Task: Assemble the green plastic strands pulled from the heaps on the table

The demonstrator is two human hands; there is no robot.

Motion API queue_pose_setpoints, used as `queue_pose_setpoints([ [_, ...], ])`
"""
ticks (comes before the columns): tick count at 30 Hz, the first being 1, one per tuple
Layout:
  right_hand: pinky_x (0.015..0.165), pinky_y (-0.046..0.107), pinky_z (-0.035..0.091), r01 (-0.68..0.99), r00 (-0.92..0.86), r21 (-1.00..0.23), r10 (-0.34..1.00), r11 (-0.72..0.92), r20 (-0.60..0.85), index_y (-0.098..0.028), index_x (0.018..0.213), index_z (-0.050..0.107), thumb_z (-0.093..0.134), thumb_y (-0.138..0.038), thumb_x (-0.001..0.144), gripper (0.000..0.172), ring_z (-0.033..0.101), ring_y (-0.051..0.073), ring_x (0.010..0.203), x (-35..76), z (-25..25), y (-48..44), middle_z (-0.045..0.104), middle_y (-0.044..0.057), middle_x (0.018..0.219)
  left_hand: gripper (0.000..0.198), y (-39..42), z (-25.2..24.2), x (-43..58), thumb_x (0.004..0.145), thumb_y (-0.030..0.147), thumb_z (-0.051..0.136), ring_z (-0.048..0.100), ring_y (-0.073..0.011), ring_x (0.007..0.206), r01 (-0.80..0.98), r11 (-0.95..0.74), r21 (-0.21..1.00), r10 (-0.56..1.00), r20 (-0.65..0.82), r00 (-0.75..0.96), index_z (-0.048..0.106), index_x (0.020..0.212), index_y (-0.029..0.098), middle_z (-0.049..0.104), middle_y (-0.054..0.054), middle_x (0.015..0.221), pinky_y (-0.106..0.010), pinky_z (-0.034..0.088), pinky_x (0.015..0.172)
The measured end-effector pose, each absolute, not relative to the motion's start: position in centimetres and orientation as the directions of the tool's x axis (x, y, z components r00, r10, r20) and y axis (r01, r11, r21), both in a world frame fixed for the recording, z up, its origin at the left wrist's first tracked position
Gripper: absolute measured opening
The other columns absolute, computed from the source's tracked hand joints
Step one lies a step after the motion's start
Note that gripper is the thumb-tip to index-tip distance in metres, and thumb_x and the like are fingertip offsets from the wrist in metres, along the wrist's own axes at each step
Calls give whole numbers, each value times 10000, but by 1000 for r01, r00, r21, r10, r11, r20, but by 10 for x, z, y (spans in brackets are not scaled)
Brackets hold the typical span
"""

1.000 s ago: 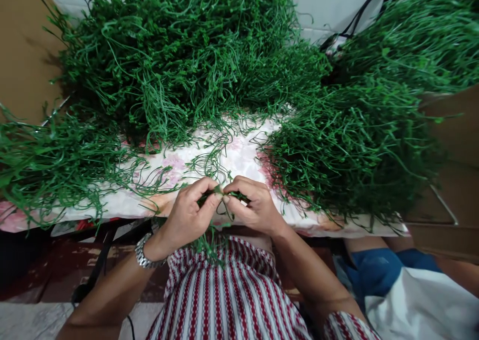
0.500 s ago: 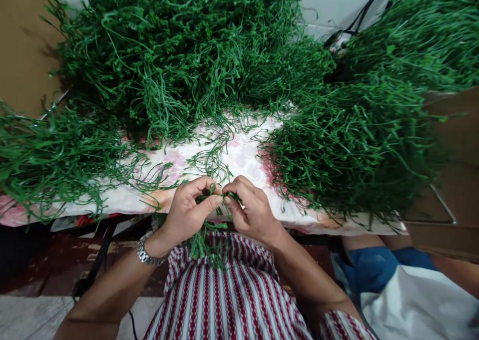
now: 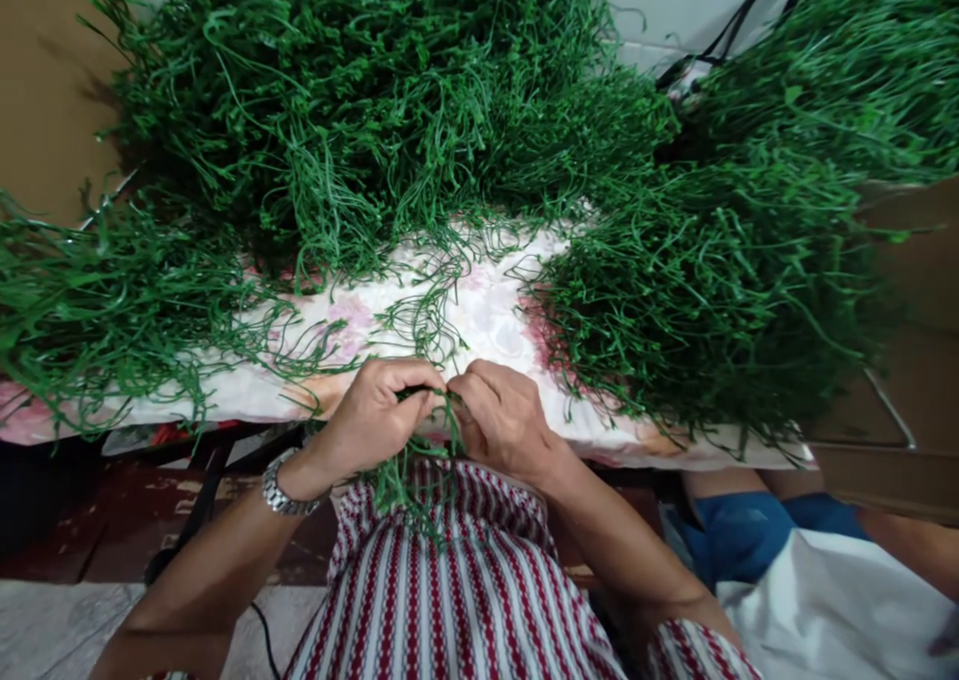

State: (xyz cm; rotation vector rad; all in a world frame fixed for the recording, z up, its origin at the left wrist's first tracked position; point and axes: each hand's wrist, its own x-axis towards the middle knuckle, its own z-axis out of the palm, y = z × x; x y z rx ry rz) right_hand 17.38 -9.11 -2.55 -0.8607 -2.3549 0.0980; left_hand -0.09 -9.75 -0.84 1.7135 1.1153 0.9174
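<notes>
Thin green plastic-looking stems hang in a small bunch from my fingers, over the striped apron. My left hand, with a metal watch on its wrist, pinches the stems between thumb and forefinger. Close against it, my right hand has its fingers curled down over the same stems; its fingertips are partly hidden. Just beyond both hands, loose stems lie on the white flowered cloth.
A tall heap of green stems stands at the back, with a smaller heap at left and another at right. Cardboard stands at the right edge. Beside me sits a person in blue shorts.
My right hand has turned over, its fingers now curling downward over the stems. My left hand keeps its pinch, and the hanging bunch has shifted slightly left.
</notes>
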Motion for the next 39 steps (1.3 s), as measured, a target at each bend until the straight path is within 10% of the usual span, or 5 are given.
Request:
queue_pose_setpoints([
  [12, 582, 204, 353, 28, -966, -688, 195, 725, 167, -164, 683, 462, 415, -26, 726, 152, 441, 96, 643, 203, 3, -87, 470, -2, 649, 233, -95, 14, -16, 715, -7, 454, 475, -77, 527, 188, -363, 913, 600, 75, 796, 590, 590, 135, 523, 16, 536, -210, 353, 544],
  [22, 1024, 430, 347, 194, -603, -781, 700, 594, 383, -160, 813, 496, 380, -262, 932, 196, 360, 220, 1289, 192, -9, -71, 386, 147, 1375, 116, -85, -1, -9, 786, 203, 589, 511, -102, 587, 125, -252, 960, 887, 177, 427, 669, 723, 146, 592, -21, 641, -221, 396, 568],
  [27, 756, 282, 479, 108, -445, -915, 842, 389, 306, -161, 815, 490, 387, -328, 938, 231, 589, 137, 843, 171, -27, -81, 610, 78, 898, 136, -90, -8, -2, 781, 244, 608, 529, -114, 611, 153, -239, 959, 919, 173, 353, 654, 700, 144, 603, -21, 640, -225, 410, 594],
  [31, 443, 167, 339, 0, -402, -997, 913, 79, 72, -174, 851, 457, 427, -411, 915, 247, 387, 49, 450, 163, -32, -85, 469, -40, 611, 106, -92, -8, 2, 772, 145, 579, 508, -98, 593, 231, -294, 928, 934, 226, 278, 635, 682, 145, 582, -6, 618, -206, 397, 577],
  [39, 491, 156, 327, 74, -617, -997, 787, 20, -30, -140, 806, 477, 573, -457, 818, 331, 385, 53, 551, 169, -27, -82, 421, -42, 634, 166, -94, -9, 1, 714, 28, 508, 489, -101, 595, 438, -394, 808, 917, 317, 242, 599, 644, 148, 537, 7, 604, -223, 379, 584],
])
